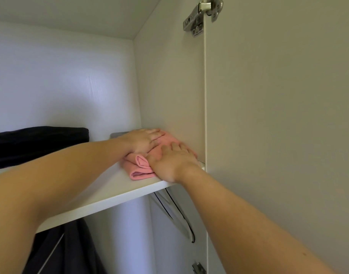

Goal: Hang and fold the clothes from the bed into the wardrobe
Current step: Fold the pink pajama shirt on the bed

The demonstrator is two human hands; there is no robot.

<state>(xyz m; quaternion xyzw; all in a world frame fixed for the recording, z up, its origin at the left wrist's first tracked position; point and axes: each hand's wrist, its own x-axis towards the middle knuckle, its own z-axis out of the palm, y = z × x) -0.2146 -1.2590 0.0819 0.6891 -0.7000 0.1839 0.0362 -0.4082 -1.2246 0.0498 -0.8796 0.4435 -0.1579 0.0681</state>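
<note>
**A:** Which step is this?

**B:** Putting a folded piece away, I judge. From the left, one black folded stack lies on the shelf. Further right, the left hand rests on the pink folded garment, its grip spread flat. The right hand presses the near end, grip likewise spread, pinching nothing. The garment sits at the shelf's right end, just beside the wardrobe's side wall.

**A:** And next?

**B:** Probably both hands lift straight off, so the folds don't drag, then go to the bed for more (it is out of view).

**A:** Counts?

**B:** One black stack, one dark hanging garment below the shelf, one pink garment, two hands. The hangers I cannot count surely, and there are two door hinges
</note>
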